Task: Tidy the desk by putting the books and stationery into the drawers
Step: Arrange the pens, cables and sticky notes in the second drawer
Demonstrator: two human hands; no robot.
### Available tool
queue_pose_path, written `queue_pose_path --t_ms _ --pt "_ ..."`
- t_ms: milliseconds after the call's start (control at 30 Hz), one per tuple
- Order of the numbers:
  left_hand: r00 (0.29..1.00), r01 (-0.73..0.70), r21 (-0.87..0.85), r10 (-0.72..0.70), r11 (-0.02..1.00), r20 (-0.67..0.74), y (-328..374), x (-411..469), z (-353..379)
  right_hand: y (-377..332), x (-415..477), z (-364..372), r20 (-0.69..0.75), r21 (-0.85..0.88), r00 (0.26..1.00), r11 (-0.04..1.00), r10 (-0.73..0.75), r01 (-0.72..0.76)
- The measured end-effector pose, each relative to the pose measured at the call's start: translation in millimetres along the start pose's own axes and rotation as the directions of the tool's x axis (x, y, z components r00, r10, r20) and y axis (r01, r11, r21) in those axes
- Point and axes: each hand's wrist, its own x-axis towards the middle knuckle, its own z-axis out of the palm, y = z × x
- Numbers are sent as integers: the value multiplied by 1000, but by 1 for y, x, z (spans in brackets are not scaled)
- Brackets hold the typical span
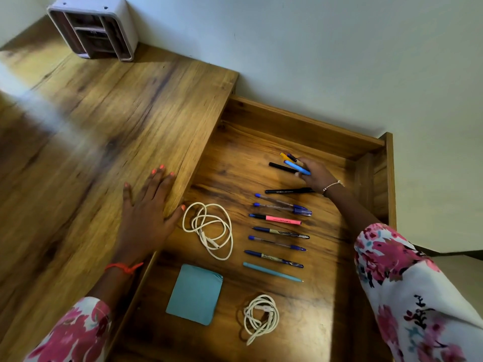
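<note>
An open wooden drawer (308, 131) lies to the right of the desk top (109, 121). Several pens (277, 232) lie in a neat row on its floor, blue, black and one pink. My right hand (317, 175) reaches to the far end of the row and grips a bundle of pens (295, 164), among them a light blue, a yellow and a black one. My left hand (146, 212) rests flat on the desk top at the drawer's edge, fingers spread.
Two coiled white cables (209, 229) (261, 317) and a teal notepad (194, 293) also lie in the drawer. A white desk organiser (96, 27) stands at the far corner against the pale wall (339, 61).
</note>
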Motion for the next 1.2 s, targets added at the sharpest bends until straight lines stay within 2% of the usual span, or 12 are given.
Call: queue_pose_path --t_ms 67,167,233,367,700,900,1000,1200 --pt "1000 0 3 0 1000 1 0 0 0 1 -5 -2 123 63 992 998 11 -19" --pt "1000 2 5 -2 1000 0 1 0 -1 6 -9 4 233 -90 969 994 81 -61" --pt "1000 1 5 -1 1000 1 1 0 -1 8 -9 12 207 -187 971 979 116 -77" --pt "1000 -1 1 1 1000 8 0 0 0 -2 -10 17 138 -241 982 966 127 -91" --pt "1000 -4 0 4 1000 6 1 0 -1 -9 -10 19 170 -178 975 978 142 -111" --pt "1000 4 -2 -4 1000 13 1 0 0 -6 -3 11 118 14 989 996 85 -87" --pt "1000 6 -5 -6 1000 13 0 0 -1 -7 6 11 116 -33 993 999 33 -29" --pt "1000 8 -7 -8 1000 19 0 0 -1 -12 16 18 144 -236 990 971 -9 43"
